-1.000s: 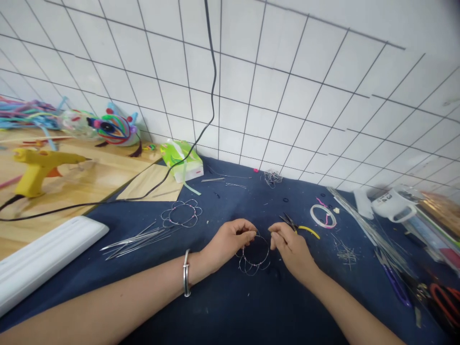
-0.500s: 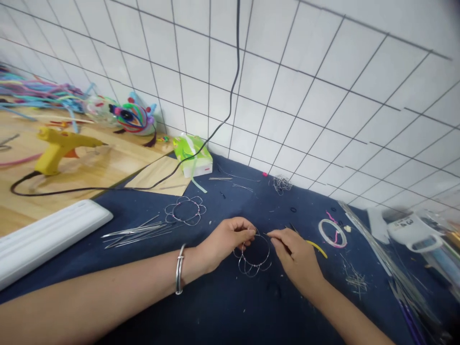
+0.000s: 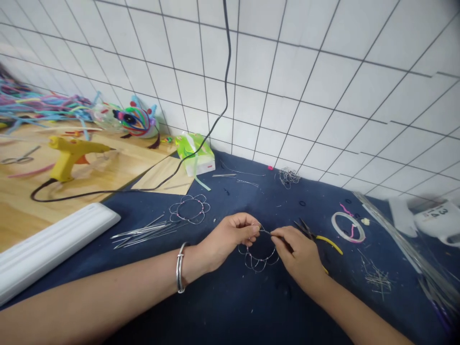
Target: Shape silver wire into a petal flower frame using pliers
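A round wire frame point(image 3: 261, 260) with small looped petals and pink beads hangs between my two hands over the dark blue cloth. My left hand point(image 3: 235, 237) pinches its upper left part between thumb and fingertips. At its upper right, the thumb and forefinger of my right hand point(image 3: 296, 251) are closed on the wire. A second flower-shaped wire ring point(image 3: 190, 209) lies flat to the left, beside a bundle of straight wires point(image 3: 143, 232). Pliers with yellow handles point(image 3: 328, 243) lie just behind my right hand, partly hidden by it.
Further left are a yellow glue gun point(image 3: 68, 155) with its black cord, a white bar point(image 3: 57, 247) and a green tissue pack point(image 3: 196, 155). On the right are a tape roll point(image 3: 336, 225), wire scraps point(image 3: 379, 279) and a white mug point(image 3: 436, 220). A tangled wire point(image 3: 288, 177) lies near the wall.
My right hand has closed on the upper right of the wire frame, where its fingers were a little apart from the ring's top. The view has shifted, showing more of the pliers.
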### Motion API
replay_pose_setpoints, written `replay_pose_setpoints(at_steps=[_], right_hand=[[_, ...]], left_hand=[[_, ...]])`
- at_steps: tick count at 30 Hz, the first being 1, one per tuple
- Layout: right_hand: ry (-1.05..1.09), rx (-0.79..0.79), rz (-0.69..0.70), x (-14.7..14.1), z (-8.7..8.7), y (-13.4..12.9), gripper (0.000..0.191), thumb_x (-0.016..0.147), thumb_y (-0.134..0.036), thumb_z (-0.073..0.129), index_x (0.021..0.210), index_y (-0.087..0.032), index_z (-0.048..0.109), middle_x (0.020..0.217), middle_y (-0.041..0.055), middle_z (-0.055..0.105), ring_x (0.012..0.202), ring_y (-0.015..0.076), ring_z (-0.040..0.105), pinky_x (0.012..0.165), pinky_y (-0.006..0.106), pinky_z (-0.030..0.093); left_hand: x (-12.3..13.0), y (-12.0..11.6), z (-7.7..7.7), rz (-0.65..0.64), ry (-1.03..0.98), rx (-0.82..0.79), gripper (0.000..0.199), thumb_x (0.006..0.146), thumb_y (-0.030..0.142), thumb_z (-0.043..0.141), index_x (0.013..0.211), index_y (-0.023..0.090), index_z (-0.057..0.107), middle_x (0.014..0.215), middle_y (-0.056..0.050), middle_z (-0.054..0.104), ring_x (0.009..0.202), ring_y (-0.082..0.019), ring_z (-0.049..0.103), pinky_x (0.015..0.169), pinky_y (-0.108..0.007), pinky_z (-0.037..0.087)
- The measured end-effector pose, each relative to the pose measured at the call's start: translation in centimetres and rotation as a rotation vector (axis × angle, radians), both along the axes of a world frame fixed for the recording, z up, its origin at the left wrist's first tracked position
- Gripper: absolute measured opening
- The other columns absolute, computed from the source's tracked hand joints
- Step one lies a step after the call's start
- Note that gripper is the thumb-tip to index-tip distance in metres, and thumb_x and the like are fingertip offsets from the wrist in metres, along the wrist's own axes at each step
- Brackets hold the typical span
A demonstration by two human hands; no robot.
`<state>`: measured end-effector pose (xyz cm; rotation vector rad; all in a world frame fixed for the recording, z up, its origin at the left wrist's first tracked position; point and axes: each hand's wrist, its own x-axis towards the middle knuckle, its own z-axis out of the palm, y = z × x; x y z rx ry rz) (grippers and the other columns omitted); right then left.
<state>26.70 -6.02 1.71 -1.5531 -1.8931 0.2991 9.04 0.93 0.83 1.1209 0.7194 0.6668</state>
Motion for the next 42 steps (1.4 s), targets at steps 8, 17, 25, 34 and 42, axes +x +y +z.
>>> replay_pose_setpoints(at_steps=[8, 17, 25, 34, 42], right_hand=[[-0.014, -0.019, -0.011, 0.0, 0.2, -0.2, 0.014, 0.084, -0.020, 0.047, 0.085, -0.022, 0.061, 0.078, 0.0009, 0.061, 0.073, 0.0142, 0.056, 0.070, 0.027, 0.043], [-0.183, 0.092, 0.095, 0.2, -0.3, -0.2, 0.017, 0.086, -0.017, 0.043, 0.091, -0.019, 0.059, 0.083, 0.0034, 0.060, 0.077, 0.0136, 0.056, 0.072, 0.027, 0.044], [-0.312, 0.156, 0.109, 0.4, -0.8, -0.4, 0.018, 0.086, -0.016, 0.044, 0.096, -0.017, 0.059, 0.086, 0.0052, 0.061, 0.083, 0.0154, 0.056, 0.077, 0.029, 0.045], [-0.173, 0.194, 0.194, 1.2, 0.2, 0.2, 0.015, 0.084, -0.016, 0.047, 0.091, -0.018, 0.060, 0.082, 0.0041, 0.060, 0.079, 0.0137, 0.056, 0.073, 0.027, 0.046], [-0.328, 0.149, 0.193, 2.3, -0.2, 0.9, 0.019, 0.085, -0.015, 0.044, 0.095, -0.018, 0.060, 0.089, 0.0057, 0.058, 0.082, 0.0149, 0.052, 0.073, 0.029, 0.041]], left_hand=[[0.0, -0.2, 0.1, -0.028, -0.018, -0.011, 0.019, 0.073, 0.031, 0.063, 0.080, 0.015, 0.058, 0.073, -0.001, 0.057, 0.066, -0.010, 0.053, 0.060, -0.023, 0.042], [0.1, -0.4, 0.1, -0.067, 0.030, -0.012, 0.022, 0.075, 0.035, 0.060, 0.076, 0.014, 0.057, 0.062, 0.000, 0.056, 0.059, -0.010, 0.054, 0.057, -0.025, 0.045], [0.2, -0.3, 0.0, -0.112, 0.103, 0.016, 0.021, 0.078, 0.033, 0.056, 0.077, 0.013, 0.059, 0.064, -0.002, 0.058, 0.061, -0.011, 0.056, 0.060, -0.025, 0.045], [0.2, -0.2, -0.1, -0.097, 0.066, 0.040, 0.018, 0.077, 0.031, 0.056, 0.075, 0.013, 0.059, 0.061, 0.000, 0.056, 0.055, -0.009, 0.054, 0.054, -0.023, 0.042], [0.3, -0.3, -0.2, -0.125, 0.117, 0.076, 0.014, 0.076, 0.028, 0.056, 0.077, 0.014, 0.061, 0.060, 0.000, 0.058, 0.056, -0.010, 0.055, 0.055, -0.023, 0.044]])
